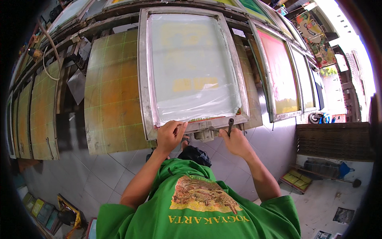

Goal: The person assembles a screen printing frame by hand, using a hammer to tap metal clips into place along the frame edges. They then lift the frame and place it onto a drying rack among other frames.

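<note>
A silk-screen printing frame [146, 87] with a pale, whitish mesh lies in front of me, and faint yellow shapes show through the mesh. My left hand [170, 136] is at the left part of its near rail, fingers bent and pressed together; what they hold, if anything, is hidden. In my right hand [237, 142] is a dark L-shaped wrench [230, 126], gripped close to the rail's right part. One arm of the tool sticks up, while the other points left toward a metal clamp block [205, 135] under the middle of the rail.
Orange-brown printing boards [115, 95] with green grid lines extend to the left. More screen frames, one with pink mesh [274, 59], stand to the right. A hose [49, 38] hangs at the far left. Below is a tiled floor [103, 175], with a slatted brown panel [334, 141] at right.
</note>
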`<state>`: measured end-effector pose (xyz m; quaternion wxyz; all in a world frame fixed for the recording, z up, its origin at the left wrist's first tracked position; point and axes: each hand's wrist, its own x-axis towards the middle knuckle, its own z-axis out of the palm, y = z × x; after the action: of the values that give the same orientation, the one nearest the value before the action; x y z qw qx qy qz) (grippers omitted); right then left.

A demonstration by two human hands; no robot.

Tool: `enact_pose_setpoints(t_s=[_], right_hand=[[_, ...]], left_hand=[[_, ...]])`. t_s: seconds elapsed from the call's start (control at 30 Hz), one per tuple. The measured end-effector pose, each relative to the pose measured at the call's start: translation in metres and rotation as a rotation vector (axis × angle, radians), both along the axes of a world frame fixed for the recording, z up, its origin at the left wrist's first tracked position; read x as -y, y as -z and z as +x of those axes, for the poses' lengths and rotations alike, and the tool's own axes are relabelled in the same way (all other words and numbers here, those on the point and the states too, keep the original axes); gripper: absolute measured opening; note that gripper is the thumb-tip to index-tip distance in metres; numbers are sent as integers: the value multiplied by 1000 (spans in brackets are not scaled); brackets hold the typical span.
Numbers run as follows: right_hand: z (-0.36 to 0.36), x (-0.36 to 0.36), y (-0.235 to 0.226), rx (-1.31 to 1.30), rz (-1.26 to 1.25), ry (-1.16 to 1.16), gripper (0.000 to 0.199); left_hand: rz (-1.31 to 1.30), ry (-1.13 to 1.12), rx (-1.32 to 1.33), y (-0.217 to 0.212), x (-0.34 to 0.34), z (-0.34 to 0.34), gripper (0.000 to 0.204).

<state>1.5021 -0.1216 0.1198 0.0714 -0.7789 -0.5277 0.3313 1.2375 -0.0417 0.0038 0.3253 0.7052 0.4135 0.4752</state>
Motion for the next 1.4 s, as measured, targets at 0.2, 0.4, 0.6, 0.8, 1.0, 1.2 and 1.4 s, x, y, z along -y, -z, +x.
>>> enact_pose_setpoints(t_s=[0.2, 0.4, 0.6, 0.8, 1.0, 1.2, 1.4], right_hand=[[24, -36, 16, 47, -156, -164, 57], [13, -67, -13, 126, 114, -281, 50], [-2, -61, -48, 463, 119, -231, 45], [9, -44, -55, 175, -63, -399, 44], [-1, -58, -45, 235, -351, -316, 53], [0, -64, -24, 96, -417, -232, 58], [-14, -81, -30, -122, -669, -13, 53]], left_hand=[[16, 12, -11, -1, 2, 1, 16], [78, -25, 4, -1, -1, 1, 14], [140, -18, -9, 2, 0, 0, 15], [215, 7, -38, 2, -4, -2, 19], [213, -3, -54, 5, -6, -2, 20], [190, -30, -23, 5, -2, 1, 22], [171, -39, -82, 6, -1, -1, 21]])
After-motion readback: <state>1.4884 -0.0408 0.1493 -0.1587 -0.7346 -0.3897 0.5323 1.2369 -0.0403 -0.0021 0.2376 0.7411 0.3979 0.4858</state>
